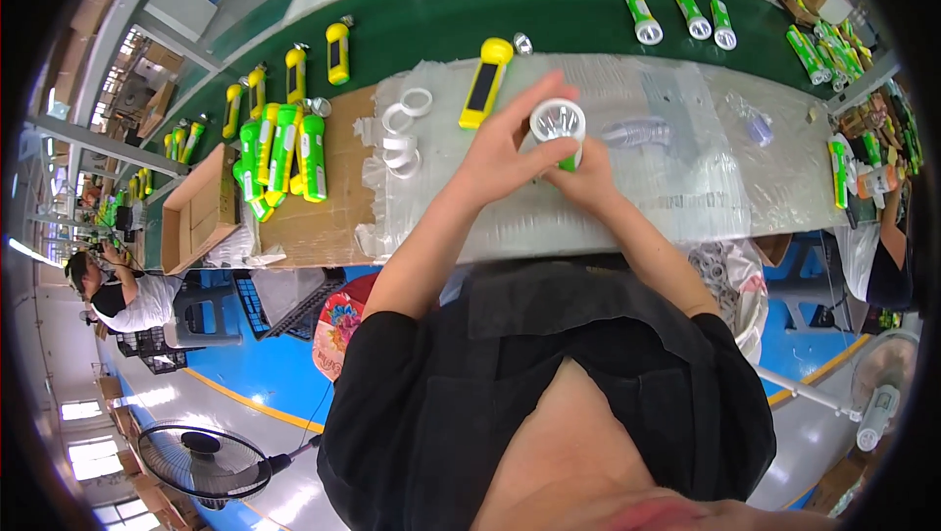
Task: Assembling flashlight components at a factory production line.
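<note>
Between my two hands is a flashlight point(569, 160) with a green body and a white ring round its shiny reflector, which faces up. My left hand point(505, 149) curls round its head, thumb at the rim and fingers partly raised on the far side. Lower down, my right hand point(590, 178) grips the body; its fingers are partly hidden. Beyond my left hand lies a yellow flashlight point(487, 80), a loose reflector point(522, 44) by its head. Several white rings point(400, 122) lie to the left. A row of clear plastic lenses point(637, 132) lies right of my hands.
Green-and-white flashlights point(284, 153) are heaped at left beside a cardboard box point(201, 209). Yellow flashlights point(296, 73) and green ones point(691, 13) stand or lie along the green surface point(431, 26) behind. A clear bag point(753, 124) lies at right. People sit at both sides.
</note>
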Motion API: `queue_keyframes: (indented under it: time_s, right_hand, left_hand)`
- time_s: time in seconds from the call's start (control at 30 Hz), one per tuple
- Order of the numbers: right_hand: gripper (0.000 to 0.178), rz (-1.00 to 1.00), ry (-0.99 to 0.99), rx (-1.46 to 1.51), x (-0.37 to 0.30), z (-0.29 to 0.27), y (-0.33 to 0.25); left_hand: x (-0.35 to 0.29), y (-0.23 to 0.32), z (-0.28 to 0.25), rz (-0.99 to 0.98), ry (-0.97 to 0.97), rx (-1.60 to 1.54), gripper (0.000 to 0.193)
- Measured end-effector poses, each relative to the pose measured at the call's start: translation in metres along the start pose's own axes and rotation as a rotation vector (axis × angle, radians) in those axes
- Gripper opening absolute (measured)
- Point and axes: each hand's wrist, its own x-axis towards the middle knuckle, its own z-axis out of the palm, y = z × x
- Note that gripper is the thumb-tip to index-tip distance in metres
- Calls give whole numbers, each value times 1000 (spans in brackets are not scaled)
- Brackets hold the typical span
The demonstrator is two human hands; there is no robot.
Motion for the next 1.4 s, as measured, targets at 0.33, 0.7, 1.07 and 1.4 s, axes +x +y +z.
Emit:
queue_keyframes:
  time_s: [0.33, 0.7, 1.07, 1.4]
  right_hand:
    - [45, -77, -8, -6, -15, 7, -2]
    - [38, -155, -47, 113, 3, 6, -3]
    - [31, 31, 71, 228, -8, 4, 13]
    - [25, -47, 46, 121, -13, 2, 23]
  left_hand:
    - [-5, -7, 22, 279, 245, 550, 73]
    - [6, 31, -5, 181, -52, 623, 69]
    - [162, 266, -131, 860, 867, 1150, 39]
    - [216, 347, -235, 1059, 847, 1284, 43]
